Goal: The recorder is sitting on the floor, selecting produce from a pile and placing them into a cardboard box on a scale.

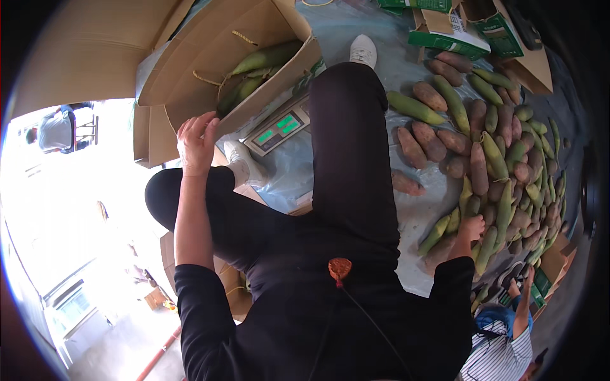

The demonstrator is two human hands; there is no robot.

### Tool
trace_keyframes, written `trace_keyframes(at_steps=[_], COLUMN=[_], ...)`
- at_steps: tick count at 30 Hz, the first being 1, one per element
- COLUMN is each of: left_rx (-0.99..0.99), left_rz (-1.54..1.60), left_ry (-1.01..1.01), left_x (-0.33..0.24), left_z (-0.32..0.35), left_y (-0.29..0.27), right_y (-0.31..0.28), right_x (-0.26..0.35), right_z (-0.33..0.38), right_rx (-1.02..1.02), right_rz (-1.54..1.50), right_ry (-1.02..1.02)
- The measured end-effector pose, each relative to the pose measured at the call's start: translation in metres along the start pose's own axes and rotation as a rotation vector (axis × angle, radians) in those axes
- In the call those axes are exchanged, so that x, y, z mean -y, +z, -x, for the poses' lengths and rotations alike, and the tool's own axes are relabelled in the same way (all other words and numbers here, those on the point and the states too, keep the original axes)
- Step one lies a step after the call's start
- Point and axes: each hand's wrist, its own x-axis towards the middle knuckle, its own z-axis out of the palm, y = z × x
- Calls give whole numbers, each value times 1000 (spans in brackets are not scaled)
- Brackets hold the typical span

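Observation:
My left hand [197, 145] is at the near edge of an open cardboard box [236, 127], its fingers bent and closed against the edge. Long green ears that look like corn in the husk [270, 58] lie inside the box. A scale [277, 130] with a lit green display is beside the box, partly under its side. On my right, my right hand [471, 227] reaches into a wide pile of reddish-brown sweet potatoes [478, 168] and more green ears [494, 155]. Its fingers are curled among them, and what they hold is hidden.
Bluish plastic sheeting [349, 32] covers the floor. Green and brown cartons [448, 38] stand at the far right. At the lower right, a person in a striped top [499, 352] bends near another carton [558, 270]. My knees and white shoes [363, 51] frame the middle.

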Motion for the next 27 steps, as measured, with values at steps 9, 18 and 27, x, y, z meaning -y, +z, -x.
trace_keyframes(at_steps=[9,18,27], left_rx=[65,88,100], left_rz=[-65,-55,2], left_ry=[-34,179,153], left_x=[0,0,4], left_z=[5,1,0], left_y=[-4,10,8], right_y=[8,-34,-192], right_x=[5,28,133], right_z=[-2,33,67], right_rx=[-135,-87,-124], right_rz=[123,-162,-1200], right_ry=[-50,-160,-853])
